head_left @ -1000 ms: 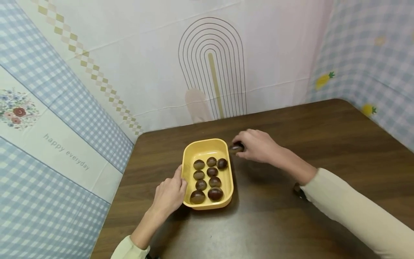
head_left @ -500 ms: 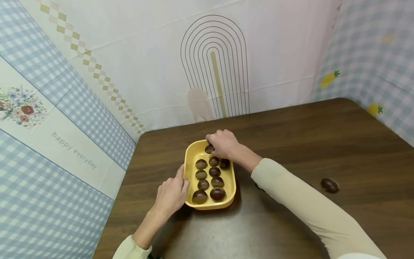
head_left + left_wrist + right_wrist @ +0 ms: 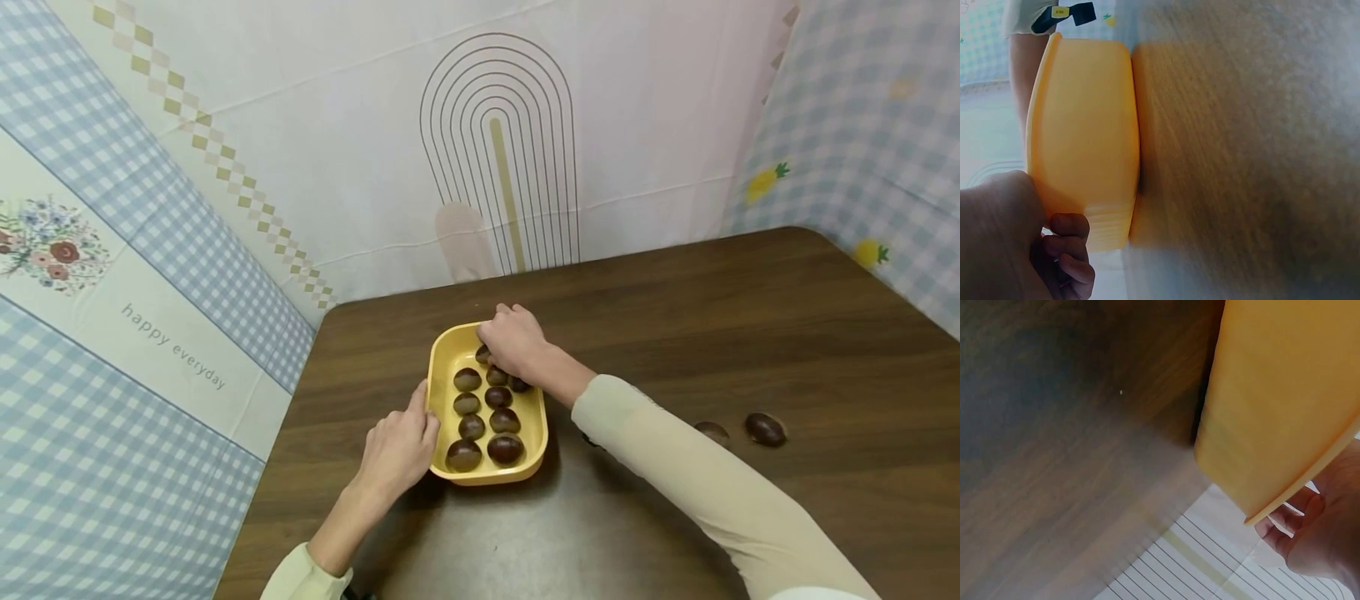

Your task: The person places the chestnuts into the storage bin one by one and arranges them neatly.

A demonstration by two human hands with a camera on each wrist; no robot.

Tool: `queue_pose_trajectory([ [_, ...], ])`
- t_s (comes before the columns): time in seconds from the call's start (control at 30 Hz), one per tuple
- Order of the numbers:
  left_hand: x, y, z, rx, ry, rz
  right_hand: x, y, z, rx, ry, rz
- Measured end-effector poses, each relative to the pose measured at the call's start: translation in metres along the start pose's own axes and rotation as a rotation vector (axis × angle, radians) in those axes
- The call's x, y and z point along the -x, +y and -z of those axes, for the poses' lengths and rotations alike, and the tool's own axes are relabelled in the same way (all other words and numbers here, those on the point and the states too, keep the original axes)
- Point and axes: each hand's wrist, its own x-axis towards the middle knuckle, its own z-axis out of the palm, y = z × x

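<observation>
A yellow rectangular plastic box (image 3: pixel 450 346) sits on the table, holding several glossy brown chestnuts in two rough columns. My left hand (image 3: pixel 401 446) grips its left rim; in the left wrist view the fingers (image 3: pixel 1072 244) curl at the box's near corner. Over the far right part of the box, my right hand (image 3: pixel 513 340) reaches in, its fingers at a chestnut (image 3: pixel 483 354) that it partly hides. Just below that hand, a chestnut (image 3: pixel 497 377) and a darker one (image 3: pixel 519 384) are partly covered. The right wrist view shows the box's outer wall (image 3: pixel 1279 406) with the curled fingers beyond its rim.
Two loose chestnuts lie on the dark wooden table (image 3: pixel 660 308) to the right: one whole in view (image 3: pixel 765 429), and another chestnut (image 3: pixel 712 432) partly behind the right sleeve (image 3: pixel 675 458). A patterned cloth wall (image 3: pixel 337 167) rises behind the table's far edge.
My right hand has carried a chestnut leftward from beside the box into its far end, then slightly toward me. Loose chestnuts came into view past the sleeve. The left hand keeps its grip.
</observation>
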Motion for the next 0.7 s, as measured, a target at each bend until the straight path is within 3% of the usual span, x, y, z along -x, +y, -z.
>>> queue_pose_trajectory([
  [0.37,-0.001,0.000,-0.001,-0.004,-0.001,-0.003,0.003,-0.001,-0.011,0.022,0.046,0.011],
  [0.5,0.001,-0.001,-0.001,0.001,-0.011,-0.003,0.008,0.005,0.003,-0.058,0.016,-0.008],
  [0.7,0.001,-0.001,-0.002,-0.007,-0.012,0.003,0.029,0.039,0.043,-0.287,0.094,-0.070],
])
